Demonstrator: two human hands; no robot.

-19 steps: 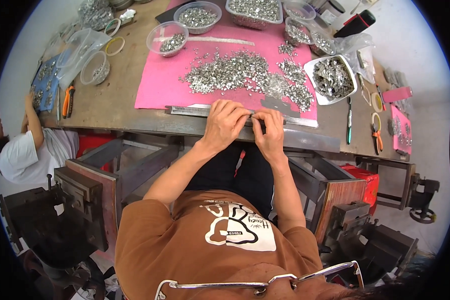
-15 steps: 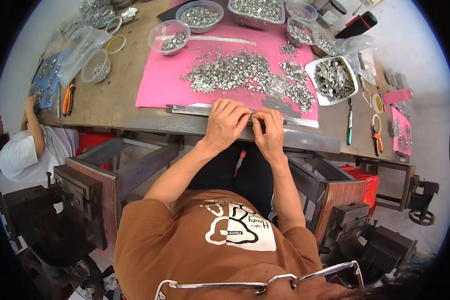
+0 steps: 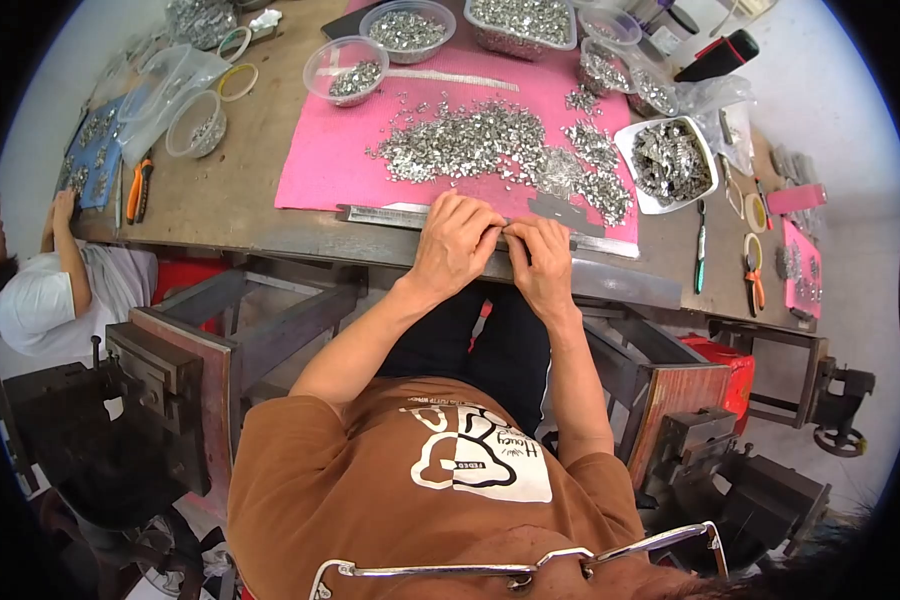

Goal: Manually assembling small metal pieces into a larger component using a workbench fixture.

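Note:
My left hand (image 3: 457, 236) and my right hand (image 3: 542, 252) meet over a long metal strip (image 3: 385, 215) along the near edge of a pink mat (image 3: 315, 165). Thumbs and fingertips of both are pinched together, almost touching each other. What lies between the fingertips is too small and too covered to name. Just beyond, a heap of small shiny metal pieces (image 3: 460, 142) spreads over the mat. Beside my right hand sits a flat grey metal plate (image 3: 562, 212), with more loose pieces behind it.
Clear tubs of metal pieces (image 3: 345, 92) stand at the back. A white square bowl (image 3: 711, 180) is on the right, near a green-handled tool (image 3: 701, 262) and orange-handled pliers (image 3: 753, 272). More orange pliers (image 3: 140, 190) lie left, where another person (image 3: 55, 290) works.
The bench and everything on it sit slightly further right in the picture. My hands keep their pinch at nearly the same place on the strip.

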